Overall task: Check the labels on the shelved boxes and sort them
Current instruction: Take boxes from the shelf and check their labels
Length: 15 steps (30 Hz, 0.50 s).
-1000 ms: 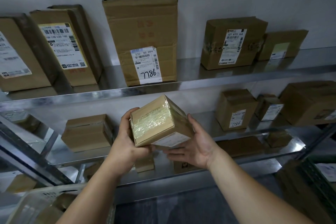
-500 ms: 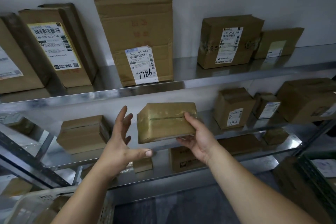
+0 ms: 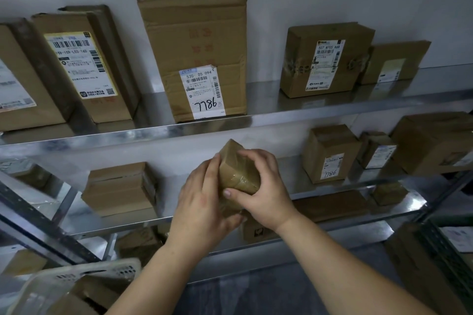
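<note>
A small taped cardboard box (image 3: pixel 239 176) is gripped between both hands, held up in front of the middle shelf (image 3: pixel 414 202) and not set down on it. The left hand (image 3: pixel 202 202) is wrapped round the box's left side and underside. The right hand (image 3: pixel 266 192) is curled over the top and right side, with its thumb (image 3: pixel 227 192) pressed on the near face. So the hands are together, both clamped on the same box. The box is tilted, one corner pointing up. Only shiny tape is seen on the faces that show, so whether a label is on it can't be told.

Just left of the hands, a plain brown box (image 3: pixel 120 186) is sat on the middle shelf. To the right of the hands, a smaller box (image 3: pixel 330 153) with "7786" handwritten on its label is stood on the same shelf, with more boxes beyond it. Above the hands, on the upper shelf (image 3: pixel 307 110), a tall box (image 3: pixel 194 33) is stood against the wall, and "7786" is written on its label (image 3: pixel 203 92) too. Up and to the right of the hands, a squat box (image 3: pixel 299 66) marked "507 N705 A68" is seen. Below and left of the hands, a pale plastic basket (image 3: pixel 84 276) with cardboard in it is visible.
</note>
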Available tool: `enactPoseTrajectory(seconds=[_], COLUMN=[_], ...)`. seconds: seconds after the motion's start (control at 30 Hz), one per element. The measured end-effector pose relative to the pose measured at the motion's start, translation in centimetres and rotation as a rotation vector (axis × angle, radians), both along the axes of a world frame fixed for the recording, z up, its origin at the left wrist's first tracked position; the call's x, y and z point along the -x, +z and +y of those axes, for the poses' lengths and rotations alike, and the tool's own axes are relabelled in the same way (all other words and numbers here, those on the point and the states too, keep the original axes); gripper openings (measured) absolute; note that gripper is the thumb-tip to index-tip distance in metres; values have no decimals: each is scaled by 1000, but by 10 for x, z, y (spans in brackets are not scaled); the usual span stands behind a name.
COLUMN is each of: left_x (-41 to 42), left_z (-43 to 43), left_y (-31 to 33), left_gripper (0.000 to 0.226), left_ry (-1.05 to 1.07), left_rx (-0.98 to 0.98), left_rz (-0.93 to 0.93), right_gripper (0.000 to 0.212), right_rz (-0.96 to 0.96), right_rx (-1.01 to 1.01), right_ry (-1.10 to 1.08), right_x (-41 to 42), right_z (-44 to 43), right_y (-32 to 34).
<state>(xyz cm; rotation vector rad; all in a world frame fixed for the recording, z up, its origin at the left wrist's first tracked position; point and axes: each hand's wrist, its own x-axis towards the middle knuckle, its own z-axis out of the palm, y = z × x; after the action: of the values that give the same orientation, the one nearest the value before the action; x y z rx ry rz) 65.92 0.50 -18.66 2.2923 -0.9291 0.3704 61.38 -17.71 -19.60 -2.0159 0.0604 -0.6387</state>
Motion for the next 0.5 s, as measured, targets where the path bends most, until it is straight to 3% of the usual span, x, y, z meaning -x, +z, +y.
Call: enactPoseTrajectory(seconds=[0.17, 0.3, 0.37, 0.5], left_x=[5, -3, -16, -45], left_z=[3, 16, 29, 52], left_y=[-7, 11, 16, 15], left_gripper=[134, 146, 153, 161], left_ry=[3, -113, -203, -281], left_rx=[88, 167, 136, -23], left_rz=[101, 391, 546, 644], right_gripper=[82, 87, 88, 87], right_rz=[-1, 25, 42, 67], right_rx=[56, 104, 123, 163], right_ry=[48, 131, 172, 240], right_x=[3, 6, 8, 9], right_z=[-1, -9, -12, -10], right_y=[4, 8, 11, 17])
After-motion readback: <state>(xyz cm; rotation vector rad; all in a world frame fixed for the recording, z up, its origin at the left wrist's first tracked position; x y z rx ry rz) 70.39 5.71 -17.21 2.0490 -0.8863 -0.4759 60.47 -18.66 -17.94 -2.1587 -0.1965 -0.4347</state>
